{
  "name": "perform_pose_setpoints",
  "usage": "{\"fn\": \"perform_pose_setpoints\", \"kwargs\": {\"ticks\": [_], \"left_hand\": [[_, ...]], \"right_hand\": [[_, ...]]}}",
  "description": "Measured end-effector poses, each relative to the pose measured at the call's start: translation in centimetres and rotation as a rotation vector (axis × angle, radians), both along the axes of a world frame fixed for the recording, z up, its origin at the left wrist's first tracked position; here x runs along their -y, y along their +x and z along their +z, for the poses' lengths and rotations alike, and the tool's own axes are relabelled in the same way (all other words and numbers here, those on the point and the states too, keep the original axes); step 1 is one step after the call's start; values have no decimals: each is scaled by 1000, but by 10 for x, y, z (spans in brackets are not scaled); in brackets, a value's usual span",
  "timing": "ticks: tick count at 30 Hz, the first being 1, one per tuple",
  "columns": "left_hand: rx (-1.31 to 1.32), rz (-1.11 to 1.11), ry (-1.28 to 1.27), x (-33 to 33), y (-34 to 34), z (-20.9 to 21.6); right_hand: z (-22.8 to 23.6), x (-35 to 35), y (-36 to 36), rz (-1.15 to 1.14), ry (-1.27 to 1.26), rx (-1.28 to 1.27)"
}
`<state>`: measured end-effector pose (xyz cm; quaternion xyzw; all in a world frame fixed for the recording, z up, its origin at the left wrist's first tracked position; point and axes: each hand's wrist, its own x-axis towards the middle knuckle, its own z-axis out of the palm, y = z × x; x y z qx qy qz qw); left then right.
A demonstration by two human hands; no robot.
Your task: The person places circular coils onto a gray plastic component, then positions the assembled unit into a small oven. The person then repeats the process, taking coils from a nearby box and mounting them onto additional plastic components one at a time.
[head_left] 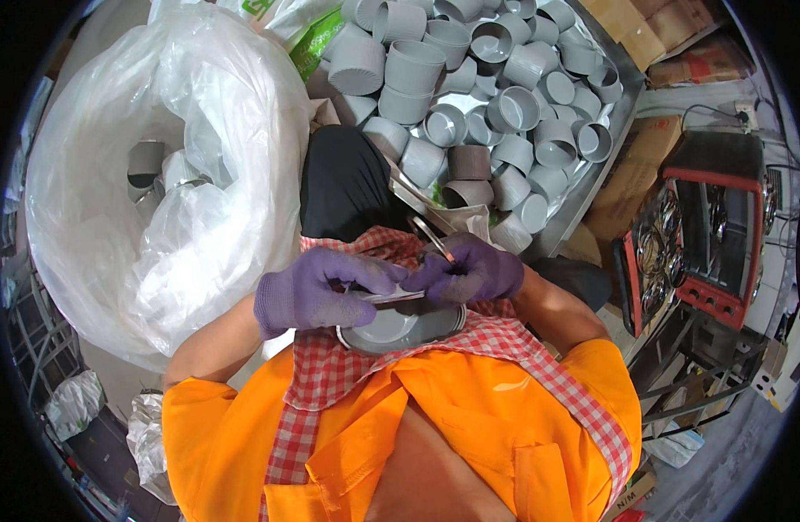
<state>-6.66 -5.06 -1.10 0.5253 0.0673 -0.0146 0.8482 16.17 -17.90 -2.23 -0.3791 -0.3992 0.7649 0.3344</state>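
At my lap a grey plastic cup [404, 331] is tilted, its open mouth toward me. My left hand [330, 291], in a purple knit glove, closes on the cup's far rim from the left. My right hand [470, 270], gloved alike, is curled at the same rim. A slim tool [433, 239] with a pale shaft and an orange-brown part sticks up out of the right hand's fingers. Its working end is hidden behind the fingers, so its kind cannot be made out.
Ahead, a metal-edged tray [605, 178] holds a heap of grey cups [513, 109]. On the left stands a large clear plastic bag [243, 174] with several grey cups inside. A red-framed toaster oven [713, 230] with its door down is at right, beside cardboard boxes [631, 174].
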Motion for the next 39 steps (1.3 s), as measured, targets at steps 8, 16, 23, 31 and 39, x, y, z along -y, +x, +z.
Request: {"fn": "perform_pose_setpoints", "kwargs": {"ticks": [8, 16, 23, 31, 39], "left_hand": [[56, 57, -52, -7, -11, 0], [-19, 510, 212, -8, -19, 21], [-577, 1254, 1383, -103, -106, 66], [38, 600, 1570, -70, -2, 29], [77, -49, 1239, -19, 47, -4]], "right_hand": [[-1, -29, -5, 104, 200, 40], [-6, -83, 11, -75, 382, 280], [-120, -223, 99, -289, 612, 1837], [-49, -157, 65, -156, 496, 1364], [8, -2, 7, -73, 95, 558]]}}
